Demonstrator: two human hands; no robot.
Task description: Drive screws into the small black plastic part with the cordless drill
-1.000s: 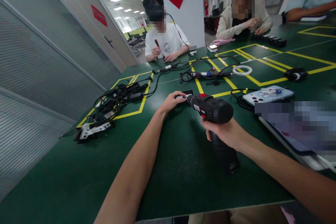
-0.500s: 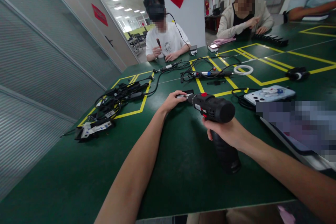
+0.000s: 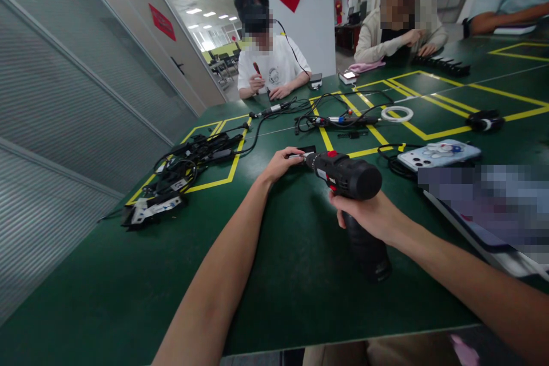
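Observation:
In the head view my right hand (image 3: 364, 211) is wrapped round the grip of a black cordless drill (image 3: 349, 174) with red details. The drill's chuck points forward and left, and its tip meets my left hand's fingertips. My left hand (image 3: 279, 163) rests on the green table, its fingers closed at a small flat dark piece (image 3: 307, 150) with a light part. Fingers and chuck hide most of that piece, so its kind does not show.
Left lies a heap of black cables (image 3: 201, 154). Beyond my hands are a corded tool (image 3: 338, 121) and a white ring (image 3: 397, 114). At right a phone (image 3: 440, 154) lies by a flat stack (image 3: 476, 211). Across the table a person (image 3: 274, 63) holds a screwdriver (image 3: 257, 68).
The drill and my right hand have shifted very slightly left. My left hand stays in place at the small dark piece.

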